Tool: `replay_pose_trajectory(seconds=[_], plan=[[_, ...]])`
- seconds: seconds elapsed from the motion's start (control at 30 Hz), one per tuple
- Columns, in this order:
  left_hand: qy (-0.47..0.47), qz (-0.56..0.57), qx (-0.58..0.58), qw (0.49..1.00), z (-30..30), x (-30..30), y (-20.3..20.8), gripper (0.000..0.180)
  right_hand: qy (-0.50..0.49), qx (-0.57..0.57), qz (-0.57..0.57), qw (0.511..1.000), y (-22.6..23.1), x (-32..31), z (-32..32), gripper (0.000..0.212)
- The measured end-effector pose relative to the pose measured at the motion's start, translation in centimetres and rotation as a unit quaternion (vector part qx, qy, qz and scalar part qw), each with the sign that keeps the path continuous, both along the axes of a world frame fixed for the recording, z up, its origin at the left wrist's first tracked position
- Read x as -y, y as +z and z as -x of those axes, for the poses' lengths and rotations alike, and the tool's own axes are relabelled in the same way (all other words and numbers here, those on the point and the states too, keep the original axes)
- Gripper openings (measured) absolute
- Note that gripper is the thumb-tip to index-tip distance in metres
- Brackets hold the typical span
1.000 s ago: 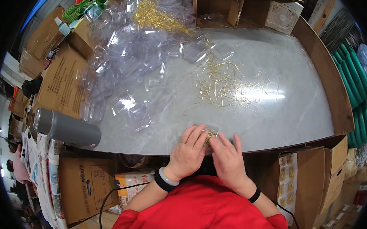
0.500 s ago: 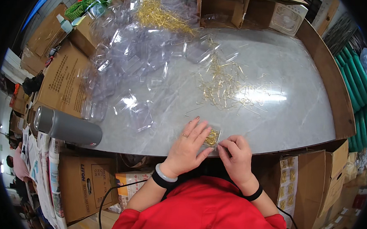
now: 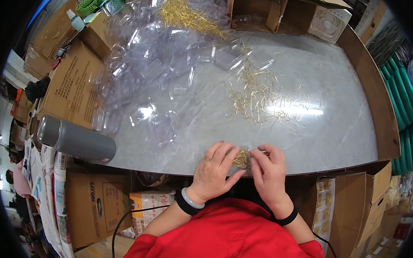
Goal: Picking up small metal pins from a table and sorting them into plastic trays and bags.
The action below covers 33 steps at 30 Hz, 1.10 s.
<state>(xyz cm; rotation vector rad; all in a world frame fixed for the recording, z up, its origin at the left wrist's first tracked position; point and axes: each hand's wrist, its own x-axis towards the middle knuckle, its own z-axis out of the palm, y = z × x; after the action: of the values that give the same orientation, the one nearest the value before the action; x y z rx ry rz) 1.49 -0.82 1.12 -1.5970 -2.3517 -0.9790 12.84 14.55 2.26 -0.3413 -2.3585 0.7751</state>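
- Left hand (image 3: 212, 169): half spread, fingers laid over the left side of the clear pack (image 3: 241, 159), thumb stuck out apart below them. More of a flat hold than a grip; I'd guess it's pinning the pack so it can't slide.
- Right hand (image 3: 270, 172): fingers curled in, thumb and index drawn together at the pack's right edge. Looks like a pinch on the plastic to me, but the tips are small so can't swear to the exact contact.
- The pack's between both hands, near the table's front edge, gold bits showing inside. Probably there because it's the comfiest spot to work, right up against the body.
- Loose gold hooks (image 3: 259, 99) are scattered just past the hands, likely spread thin so single ones are easy to grab.
- Clear plastic heap (image 3: 144, 60) on the left, gold pile (image 3: 187, 13) at the back of it. Seems like stock kept within reach.
- Grey bottle (image 3: 84, 141) lies on its side at the left.
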Motion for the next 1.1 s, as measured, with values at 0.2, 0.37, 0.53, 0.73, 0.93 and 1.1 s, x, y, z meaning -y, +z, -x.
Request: replay_pose_trajectory(seconds=[0.2,0.37,0.53,0.73,0.93,1.1], plan=[[-0.004,0.003,0.004,1.000,0.1,-0.1,0.0,0.061,0.039,0.018,0.014,0.999,-0.3,0.7,-0.2,0.037],[0.002,0.005,0.003,1.000,0.0,-0.1,-0.2,0.061,0.025,0.061,-0.071,0.995,0.2,0.9,0.1,0.037],[0.000,0.003,-0.001,1.000,0.0,-0.1,-0.2,0.063,0.058,0.048,0.004,0.997,-0.5,0.7,-0.3,0.034],[-0.003,0.004,0.002,1.000,0.1,0.2,-0.2,0.061,0.045,0.003,0.027,0.999,0.0,0.0,0.9,0.031],[-0.023,-0.025,0.031,0.999,0.3,0.2,0.1,0.058,0.027,0.030,0.035,0.999,-0.2,0.0,1.0,0.023],[-0.021,-0.001,0.020,1.000,0.3,0.3,0.1,0.051,0.026,0.030,0.115,0.993,3.3,-1.5,-0.9,0.025]])
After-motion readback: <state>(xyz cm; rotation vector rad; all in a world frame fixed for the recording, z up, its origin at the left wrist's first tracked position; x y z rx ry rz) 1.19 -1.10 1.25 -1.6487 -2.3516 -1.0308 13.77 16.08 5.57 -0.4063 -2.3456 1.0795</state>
